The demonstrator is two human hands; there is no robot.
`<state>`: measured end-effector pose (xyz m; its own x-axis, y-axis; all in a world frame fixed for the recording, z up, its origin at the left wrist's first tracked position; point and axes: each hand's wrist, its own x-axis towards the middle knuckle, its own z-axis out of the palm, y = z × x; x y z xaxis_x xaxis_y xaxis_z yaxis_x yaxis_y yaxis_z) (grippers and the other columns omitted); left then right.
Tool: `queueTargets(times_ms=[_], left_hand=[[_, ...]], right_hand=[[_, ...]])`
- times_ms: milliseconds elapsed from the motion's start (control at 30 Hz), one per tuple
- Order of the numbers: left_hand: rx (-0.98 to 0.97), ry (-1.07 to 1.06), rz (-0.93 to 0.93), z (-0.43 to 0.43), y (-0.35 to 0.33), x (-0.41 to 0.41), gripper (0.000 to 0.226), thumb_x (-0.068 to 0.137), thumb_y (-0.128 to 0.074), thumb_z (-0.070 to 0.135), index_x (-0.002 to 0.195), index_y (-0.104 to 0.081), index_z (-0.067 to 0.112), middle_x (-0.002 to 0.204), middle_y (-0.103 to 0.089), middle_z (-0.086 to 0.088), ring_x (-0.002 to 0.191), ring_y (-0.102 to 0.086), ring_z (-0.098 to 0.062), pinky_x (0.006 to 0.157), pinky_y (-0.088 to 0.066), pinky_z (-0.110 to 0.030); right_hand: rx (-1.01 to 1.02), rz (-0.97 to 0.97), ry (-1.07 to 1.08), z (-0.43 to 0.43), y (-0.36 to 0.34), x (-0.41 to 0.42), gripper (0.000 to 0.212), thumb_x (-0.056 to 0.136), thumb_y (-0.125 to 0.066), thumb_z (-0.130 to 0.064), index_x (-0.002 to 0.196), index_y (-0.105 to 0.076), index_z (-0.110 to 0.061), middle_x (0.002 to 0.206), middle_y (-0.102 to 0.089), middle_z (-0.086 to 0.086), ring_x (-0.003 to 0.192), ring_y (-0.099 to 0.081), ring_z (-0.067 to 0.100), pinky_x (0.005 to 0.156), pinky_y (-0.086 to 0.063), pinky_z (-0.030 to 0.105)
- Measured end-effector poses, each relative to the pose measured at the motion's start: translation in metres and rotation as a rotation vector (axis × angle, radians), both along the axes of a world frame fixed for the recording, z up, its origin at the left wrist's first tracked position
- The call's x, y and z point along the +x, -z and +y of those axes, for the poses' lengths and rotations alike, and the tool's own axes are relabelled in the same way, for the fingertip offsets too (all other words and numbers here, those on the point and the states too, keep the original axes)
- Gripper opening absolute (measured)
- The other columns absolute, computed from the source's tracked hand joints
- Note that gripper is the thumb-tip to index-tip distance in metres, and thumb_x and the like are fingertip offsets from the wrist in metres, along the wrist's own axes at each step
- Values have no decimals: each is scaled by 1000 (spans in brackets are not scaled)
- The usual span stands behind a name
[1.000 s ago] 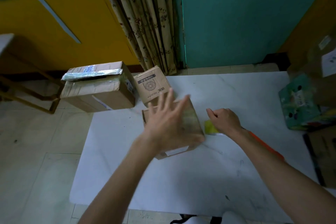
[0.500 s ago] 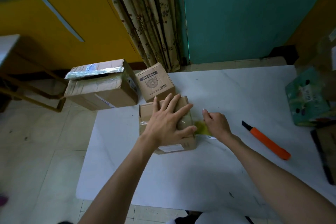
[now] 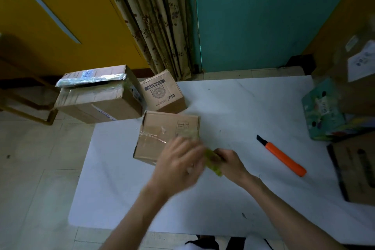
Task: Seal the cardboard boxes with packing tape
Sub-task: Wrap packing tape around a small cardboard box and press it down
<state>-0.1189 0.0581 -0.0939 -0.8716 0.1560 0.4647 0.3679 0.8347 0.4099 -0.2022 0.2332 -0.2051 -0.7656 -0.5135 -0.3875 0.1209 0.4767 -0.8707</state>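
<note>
Beside the cardboard box (image 3: 162,138) on the table (image 3: 233,107), the right grip (image 3: 231,163) clasps a yellow-green tape roll (image 3: 213,161). The left grip (image 3: 180,166) is too blurred to tell.

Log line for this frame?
step: taping small cardboard box | left hand: blurred at box's near corner, grip unclear | right hand: grips tape roll | utility knife: lies on table

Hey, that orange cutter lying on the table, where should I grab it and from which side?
Take the orange cutter by the middle of its orange handle, from above and from its near, right end. It lies flat and diagonal on the table, black blade end pointing far-left, so pinching across the handle's narrow width keeps fingers off the blade.
</note>
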Motion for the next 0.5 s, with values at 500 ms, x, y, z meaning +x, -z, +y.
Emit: queueTargets(times_ms=[500], left_hand=[[1200,-1008,-376,91,36,13,12,97,-66,29,102,-73,21,62,-67,-5,57,-65,-18,63,-58,-42]], right_hand=[[-74,21,5,4,-7,9,58,87,-64,-55,60,-50,-5,51,-44,-1,50,-41,12,49,-35,30]])
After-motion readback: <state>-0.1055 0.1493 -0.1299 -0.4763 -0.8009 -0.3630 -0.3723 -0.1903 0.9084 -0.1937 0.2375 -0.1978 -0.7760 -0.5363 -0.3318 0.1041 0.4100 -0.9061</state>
